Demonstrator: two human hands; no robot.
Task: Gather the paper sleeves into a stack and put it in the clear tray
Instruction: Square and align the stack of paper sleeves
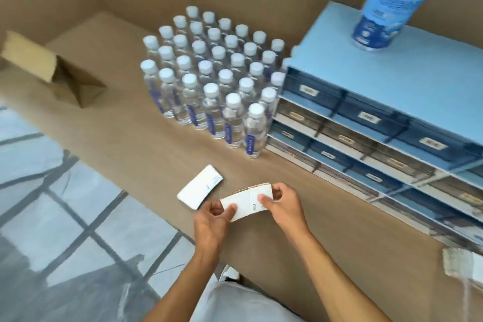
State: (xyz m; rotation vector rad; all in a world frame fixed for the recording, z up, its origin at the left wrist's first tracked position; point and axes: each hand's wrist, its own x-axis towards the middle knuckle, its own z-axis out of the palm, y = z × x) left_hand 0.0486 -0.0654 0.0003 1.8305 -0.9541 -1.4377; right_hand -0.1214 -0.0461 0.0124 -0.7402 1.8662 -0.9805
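Observation:
A small stack of white paper sleeves (247, 200) is held just above the brown table, near its front edge. My left hand (213, 219) pinches the stack's left end and my right hand (283, 202) grips its right end, thumb on top. One more white sleeve (200, 187) lies flat on the table just left of the stack, apart from both hands. At the far right edge sits a blurred clear tray (464, 265) with pale contents; its shape is hard to make out.
A block of several small water bottles (214, 81) stands behind the hands. A blue drawer cabinet (379, 117) with a large bottle (392, 2) on top fills the right side. A folded brown paper bag (52, 70) lies at the far left. The table edge (146, 206) runs diagonally.

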